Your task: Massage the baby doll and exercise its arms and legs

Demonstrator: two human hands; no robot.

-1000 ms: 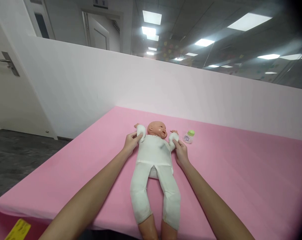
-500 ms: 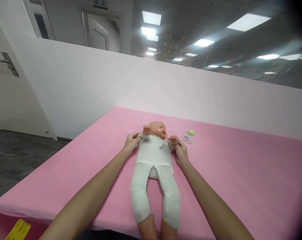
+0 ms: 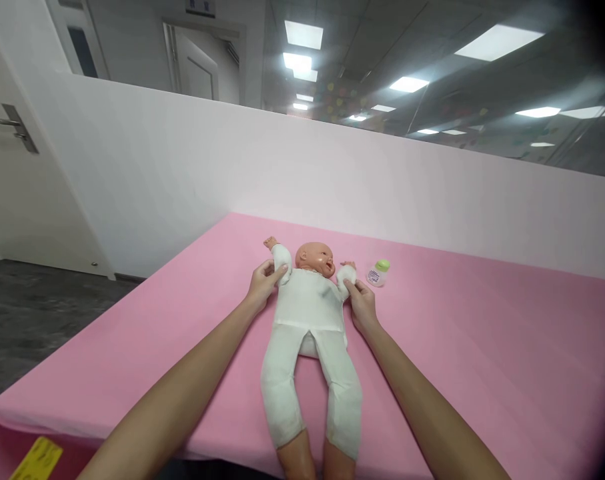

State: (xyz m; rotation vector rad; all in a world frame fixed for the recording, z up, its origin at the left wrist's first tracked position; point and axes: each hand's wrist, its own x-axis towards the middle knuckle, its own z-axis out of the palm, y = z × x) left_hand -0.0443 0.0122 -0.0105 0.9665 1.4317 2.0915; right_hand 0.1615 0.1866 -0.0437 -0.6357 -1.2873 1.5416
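Baby doll (image 3: 309, 313) lies on its back near the middle of the pink desk (image 3: 482, 347), head away from me, feet hanging just past the near edge. White soft bodysuit (image 3: 307, 333) covers trunk, arms and legs; head, hands and feet bare plastic.

My left hand (image 3: 262, 283) pinches the doll's sleeved arm on my left, fingers closed around it just below the small plastic hand, which points up and outward. My right hand (image 3: 361, 303) holds the other sleeved arm the same way, thumb and fingertips closed on the bunched cuff. Both grips narrow, each holding a limb.

Handling, as I judge it: light overall. Trunk and limbs look stuffed and floppy, so they will bend wherever I hold them; head is hard and likely the heaviest part, so it will loll if unsupported. Fabric gives good purchase and may slide over the limb beneath. Best holds: the arms near the cuffs, or under the trunk and head for lifting.

Around: a small bottle with a green cap (image 3: 378, 273) lies just beside my right hand, near the doll's head, close enough to knock. Yellow label (image 3: 36, 459) at the desk's near left corner, well apart. White partition (image 3: 332, 180) behind.
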